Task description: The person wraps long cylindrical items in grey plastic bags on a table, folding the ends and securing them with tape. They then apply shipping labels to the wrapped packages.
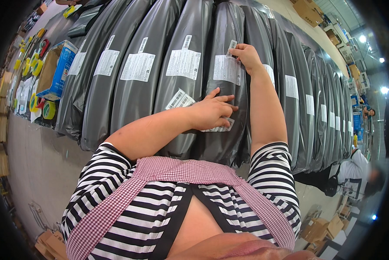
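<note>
My right hand (245, 57) pinches a small white barcode label (232, 44) between thumb and fingertips. It is held just above a larger white printed label (227, 71) on a long dark grey plastic-wrapped package (229, 21). My left hand (214, 110) rests lower on the same package, its fingers spread and bent. A strip of barcode labels (222, 125) shows beneath this hand. Left of the wrist, more barcode labels (180, 99) lie on the neighbouring package (166, 91); whether both pieces are one sheet is hidden.
Several similar dark packages stand side by side in a row; those to the left carry small barcode labels (187, 42) above the large ones. A blue box (64, 71) and tape rolls (49, 109) sit at far left. Another person (355, 167) is at the right.
</note>
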